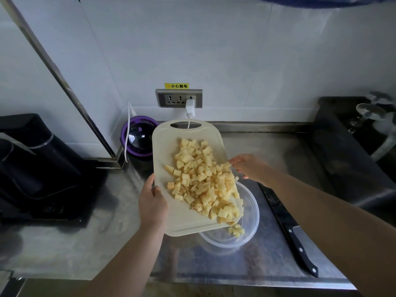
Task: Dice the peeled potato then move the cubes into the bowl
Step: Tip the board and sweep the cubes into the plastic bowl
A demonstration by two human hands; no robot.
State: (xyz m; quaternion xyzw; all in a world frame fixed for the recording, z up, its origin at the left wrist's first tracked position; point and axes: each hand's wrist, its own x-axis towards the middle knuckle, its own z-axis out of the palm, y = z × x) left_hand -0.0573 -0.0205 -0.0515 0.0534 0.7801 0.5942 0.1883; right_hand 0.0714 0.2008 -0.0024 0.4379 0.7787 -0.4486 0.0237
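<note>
While the left hand's (152, 202) fingers (157, 190) grip the board's near-left edge (thumb on top, the rest hidden underneath), the board (184, 224) sits tilted down to the right over the bowl (254, 213). Right hand (248, 168): fingers (234, 161) fairly straight and bunched, holding nothing I can see, tips at the board's right edge against the top of the pile. Cubes (203, 179): most are on the board, heaped along its right half and low corner, between the two hands. A few are already in the bowl under that corner. Dicing looks done; the step in hand is tip-and-sweep. My take on doing it well: get the low corner inside the rim, not just over it. The pile is wide and could spill off the right edge past the bowl. Steepen slowly with the left hand. Use the right fingers as a fence and rake, sweeping down along the edge toward the corner, never outward. The bowl looks like light clear plastic and nothing holds it, so a bump from the board may slide it on the steel desk (85, 243). Knife (300, 249) lies on the desk just right of the bowl; mind it when the right arm comes back.
</note>
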